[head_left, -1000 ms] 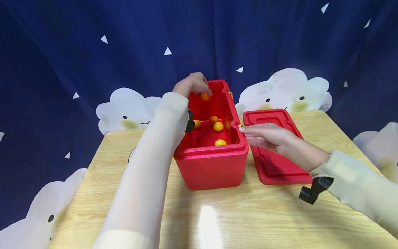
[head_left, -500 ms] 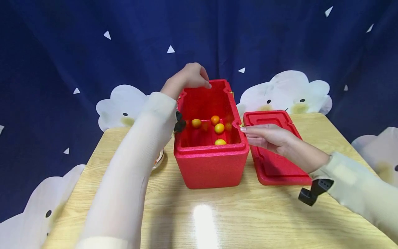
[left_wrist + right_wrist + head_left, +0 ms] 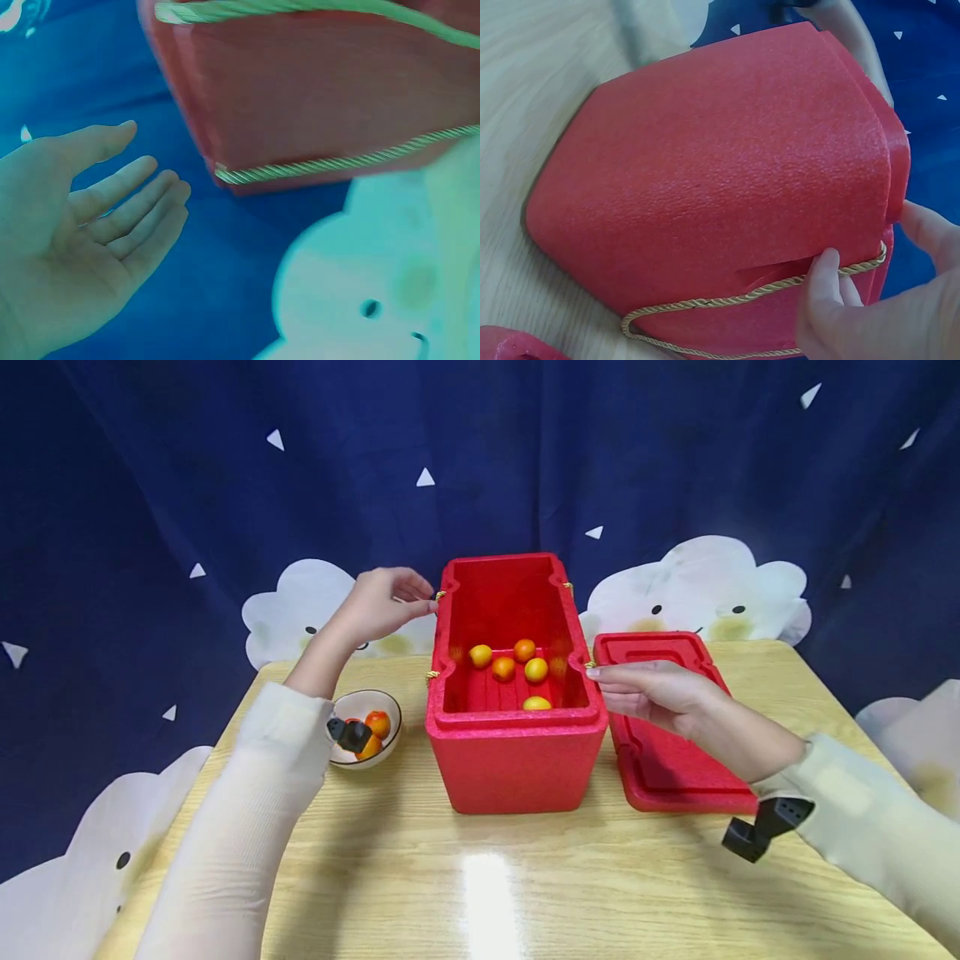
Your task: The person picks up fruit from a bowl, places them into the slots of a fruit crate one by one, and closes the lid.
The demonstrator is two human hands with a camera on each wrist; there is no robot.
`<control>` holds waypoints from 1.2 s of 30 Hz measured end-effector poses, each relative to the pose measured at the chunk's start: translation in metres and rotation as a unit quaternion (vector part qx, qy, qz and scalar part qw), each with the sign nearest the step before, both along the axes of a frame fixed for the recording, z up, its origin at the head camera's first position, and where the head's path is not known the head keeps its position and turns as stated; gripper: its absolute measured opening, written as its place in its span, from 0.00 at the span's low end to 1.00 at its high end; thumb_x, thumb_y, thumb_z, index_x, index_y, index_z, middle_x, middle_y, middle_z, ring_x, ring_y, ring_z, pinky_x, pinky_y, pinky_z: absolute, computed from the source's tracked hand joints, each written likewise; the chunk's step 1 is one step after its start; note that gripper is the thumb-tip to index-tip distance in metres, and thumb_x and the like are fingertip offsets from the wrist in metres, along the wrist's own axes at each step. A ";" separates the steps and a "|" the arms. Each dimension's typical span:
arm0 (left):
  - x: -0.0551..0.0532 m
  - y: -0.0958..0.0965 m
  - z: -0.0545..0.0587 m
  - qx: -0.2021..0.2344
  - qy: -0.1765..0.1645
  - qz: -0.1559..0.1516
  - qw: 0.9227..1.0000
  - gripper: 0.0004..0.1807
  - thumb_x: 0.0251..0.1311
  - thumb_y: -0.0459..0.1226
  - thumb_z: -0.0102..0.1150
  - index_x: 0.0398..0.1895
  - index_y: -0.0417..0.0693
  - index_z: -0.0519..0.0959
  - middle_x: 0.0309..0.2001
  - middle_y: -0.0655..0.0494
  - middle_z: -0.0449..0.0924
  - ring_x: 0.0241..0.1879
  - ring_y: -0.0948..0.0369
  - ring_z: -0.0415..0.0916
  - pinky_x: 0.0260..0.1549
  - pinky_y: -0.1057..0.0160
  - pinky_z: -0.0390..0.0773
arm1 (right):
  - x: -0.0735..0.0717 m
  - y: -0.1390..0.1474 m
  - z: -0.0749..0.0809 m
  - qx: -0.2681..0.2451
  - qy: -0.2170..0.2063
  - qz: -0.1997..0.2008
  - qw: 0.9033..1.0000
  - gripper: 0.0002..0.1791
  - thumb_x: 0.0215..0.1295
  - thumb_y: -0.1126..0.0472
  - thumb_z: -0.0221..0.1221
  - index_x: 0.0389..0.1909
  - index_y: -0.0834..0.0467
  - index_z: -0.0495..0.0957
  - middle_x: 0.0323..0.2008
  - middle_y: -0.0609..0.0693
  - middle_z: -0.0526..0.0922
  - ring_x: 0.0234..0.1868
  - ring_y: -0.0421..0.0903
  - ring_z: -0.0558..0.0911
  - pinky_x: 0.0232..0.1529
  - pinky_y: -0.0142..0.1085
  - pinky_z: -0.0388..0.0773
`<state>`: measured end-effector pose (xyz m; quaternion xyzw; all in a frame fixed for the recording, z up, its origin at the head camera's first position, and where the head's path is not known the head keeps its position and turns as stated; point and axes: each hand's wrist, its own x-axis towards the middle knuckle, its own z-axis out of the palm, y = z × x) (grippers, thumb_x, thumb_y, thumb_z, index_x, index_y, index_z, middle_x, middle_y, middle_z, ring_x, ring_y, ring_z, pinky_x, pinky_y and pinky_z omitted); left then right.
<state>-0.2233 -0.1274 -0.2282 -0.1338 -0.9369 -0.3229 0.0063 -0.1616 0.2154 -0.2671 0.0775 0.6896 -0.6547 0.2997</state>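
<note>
The right hand [image 3: 652,689] grips the right rim of an open red box [image 3: 517,772], thumb over the edge and fingers against the outer wall, close to a twisted gold cord [image 3: 705,303] strung along that side. The left hand [image 3: 392,603] holds nothing: it hangs in the air just outside the box's left rim, fingers loosely curved, the thumb parted from them, and the left wrist view shows it apart from the box. The box stands upright on a pale wooden table [image 3: 390,877]. Five small round orange and yellow fruits [image 3: 503,669] lie on its floor, mostly toward the near half, the closest partly hidden by the front wall. To the left of the box, below the left forearm, sits a white bowl [image 3: 367,697] with a dark rim; at least two orange-red fruits [image 3: 378,723] rest in it, partly covered by the black camera [image 3: 349,735] on the left wrist. A red lid [image 3: 678,760] lies flat just right of the box, beneath the right hand. Behind the table hangs a dark blue curtain [image 3: 480,427] with white triangles and smiling clouds.
</note>
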 end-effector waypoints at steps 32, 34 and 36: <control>0.068 -0.088 -0.133 -0.058 -0.091 0.002 0.994 0.10 0.58 0.36 0.61 0.38 0.36 0.79 0.38 0.43 0.83 0.39 0.54 0.81 0.41 0.61 0.79 | -0.001 0.003 0.016 -0.017 -0.048 0.010 0.999 0.05 0.62 0.51 0.63 0.30 0.46 0.85 0.32 0.42 0.89 0.36 0.39 0.88 0.43 0.28 0.83; 0.070 -0.088 -0.135 -0.059 -0.092 -0.002 0.994 0.10 0.57 0.36 0.62 0.37 0.36 0.79 0.37 0.43 0.83 0.38 0.54 0.81 0.40 0.61 0.78 | -0.002 0.003 0.018 -0.013 -0.055 0.007 0.998 0.06 0.61 0.50 0.63 0.30 0.46 0.84 0.31 0.43 0.89 0.36 0.38 0.88 0.43 0.28 0.83; 0.071 -0.087 -0.136 -0.065 -0.094 -0.005 0.993 0.09 0.57 0.36 0.63 0.35 0.36 0.79 0.36 0.45 0.83 0.36 0.56 0.80 0.38 0.63 0.77 | -0.003 0.002 0.020 -0.016 -0.062 0.001 0.998 0.06 0.61 0.50 0.63 0.30 0.47 0.84 0.31 0.43 0.89 0.35 0.38 0.88 0.43 0.28 0.83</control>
